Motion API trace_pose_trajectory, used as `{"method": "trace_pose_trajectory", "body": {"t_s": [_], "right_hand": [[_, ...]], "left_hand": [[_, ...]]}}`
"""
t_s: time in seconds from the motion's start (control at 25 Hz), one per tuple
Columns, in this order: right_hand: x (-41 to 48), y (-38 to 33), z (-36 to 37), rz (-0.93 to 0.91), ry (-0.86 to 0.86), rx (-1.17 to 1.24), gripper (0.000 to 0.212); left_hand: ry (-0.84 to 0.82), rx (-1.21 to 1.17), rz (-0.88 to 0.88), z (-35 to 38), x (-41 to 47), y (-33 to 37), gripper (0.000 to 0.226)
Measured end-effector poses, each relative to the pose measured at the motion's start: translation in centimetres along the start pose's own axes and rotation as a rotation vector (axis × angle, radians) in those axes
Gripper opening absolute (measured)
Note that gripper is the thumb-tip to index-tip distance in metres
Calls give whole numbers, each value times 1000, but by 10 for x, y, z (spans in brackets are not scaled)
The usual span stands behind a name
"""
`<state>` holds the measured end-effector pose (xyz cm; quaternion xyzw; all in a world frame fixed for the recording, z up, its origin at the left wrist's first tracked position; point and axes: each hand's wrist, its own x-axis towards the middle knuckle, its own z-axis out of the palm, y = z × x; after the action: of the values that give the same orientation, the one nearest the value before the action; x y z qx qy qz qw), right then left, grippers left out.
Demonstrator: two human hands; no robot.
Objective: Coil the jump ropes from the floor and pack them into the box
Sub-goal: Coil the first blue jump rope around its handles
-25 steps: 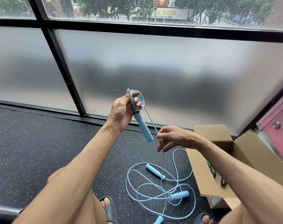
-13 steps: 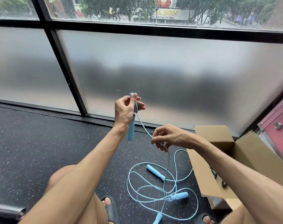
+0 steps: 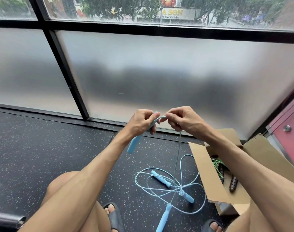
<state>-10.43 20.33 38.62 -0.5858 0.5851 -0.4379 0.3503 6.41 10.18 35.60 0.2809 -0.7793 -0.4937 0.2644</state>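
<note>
The right-hand grip (image 3: 181, 120) has risen to meet the left-hand grip (image 3: 142, 124), up and left of the open brown cardboard box (image 3: 208, 173). The left grasps a light-blue foam rope handle (image 3: 132, 146). The right pinches its thin light-blue cord (image 3: 178, 148), whose loops lie on the black speckled floor (image 3: 42, 148) beside the box.

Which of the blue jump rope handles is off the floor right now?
The handle held in the left hand, hanging below it. The other three handles lie on the floor.
</note>
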Motion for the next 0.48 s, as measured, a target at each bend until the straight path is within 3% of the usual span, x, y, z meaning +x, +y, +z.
{"method": "trace_pose_trajectory", "body": {"t_s": [0.2, 0.36, 0.48], "right_hand": [[7, 9, -8, -63, 167, -34, 19], [7, 16, 1, 5, 193, 24, 19], [4, 22, 5, 106, 135, 136, 20]], "left_hand": [[-235, -229, -147, 6, -2, 7, 51], [-345, -553, -211, 3, -4, 14, 47], [-336, -794, -205, -5, -4, 19, 43]]}}
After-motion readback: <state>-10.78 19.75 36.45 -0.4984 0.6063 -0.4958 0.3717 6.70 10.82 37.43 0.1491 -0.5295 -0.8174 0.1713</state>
